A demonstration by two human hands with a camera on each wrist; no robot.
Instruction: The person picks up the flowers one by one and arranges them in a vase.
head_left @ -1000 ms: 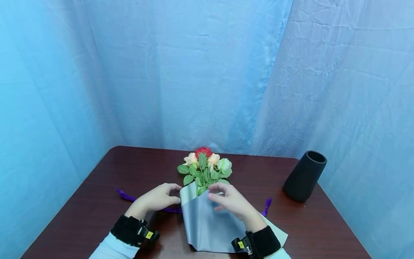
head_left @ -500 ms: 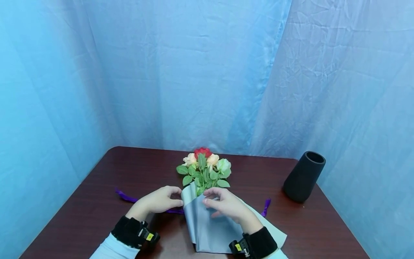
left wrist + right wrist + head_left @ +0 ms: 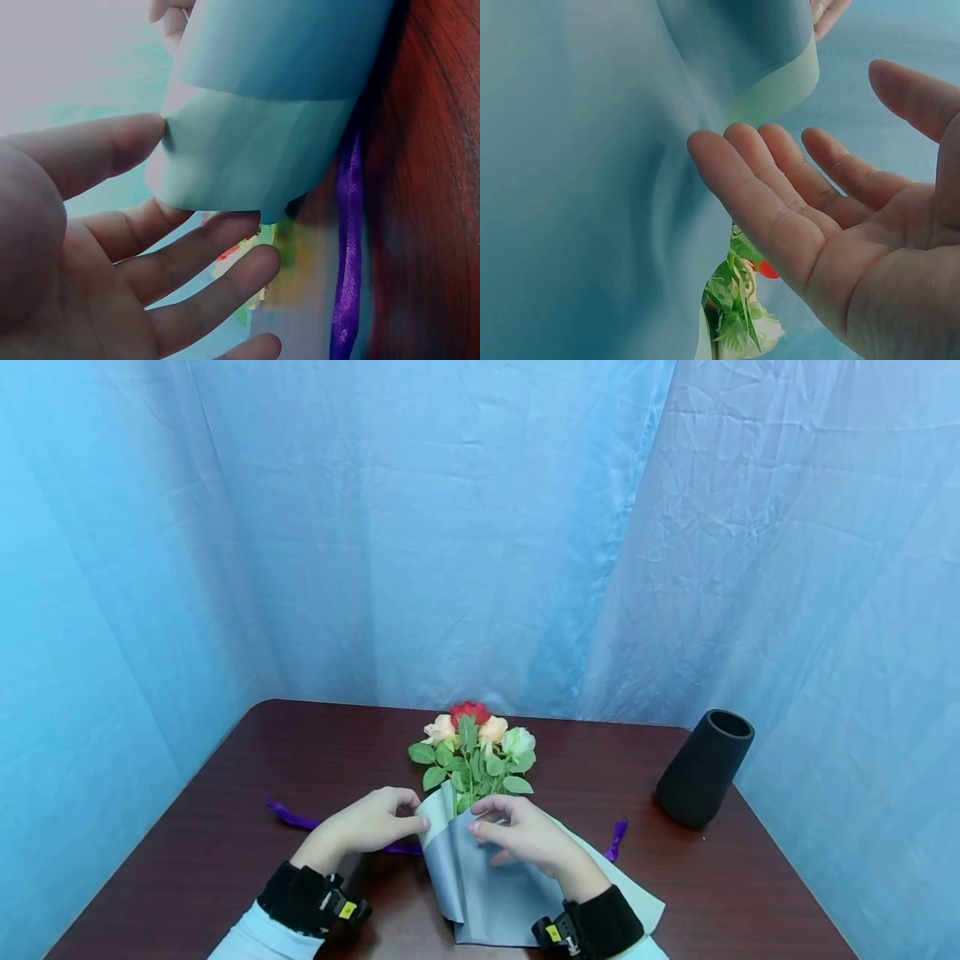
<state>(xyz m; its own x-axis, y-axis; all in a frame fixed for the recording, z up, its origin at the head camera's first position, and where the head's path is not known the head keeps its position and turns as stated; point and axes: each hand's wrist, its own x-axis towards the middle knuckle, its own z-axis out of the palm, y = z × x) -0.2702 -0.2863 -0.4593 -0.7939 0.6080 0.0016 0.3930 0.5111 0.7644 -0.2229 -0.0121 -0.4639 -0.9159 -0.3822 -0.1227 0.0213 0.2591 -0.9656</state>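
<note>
A bouquet [image 3: 480, 752] with red, peach and pale green-white flowers lies on the table, its stems hidden inside blue-grey wrapping paper [image 3: 502, 893]. The paper's left side curls over the front and shows a pale green border [image 3: 247, 150]. My left hand [image 3: 367, 821] pinches that curled upper edge between thumb and forefinger, the other fingers spread beside it. Over the front of the wrap, my right hand [image 3: 525, 839] has loosely bent fingers. In the right wrist view its fingertips [image 3: 705, 146] are right at the paper, with the thumb held apart.
A purple ribbon [image 3: 292, 816] runs under the bouquet, and its other end comes out on the right. At the right rear stands a black tapered vase [image 3: 705, 768]. Blue curtains [image 3: 480, 527] hang behind the dark wooden table [image 3: 360, 727].
The paper's left side has folded further inward over the front. My right hand has shifted slightly left and down. My left hand moved a little right, then slightly back.
</note>
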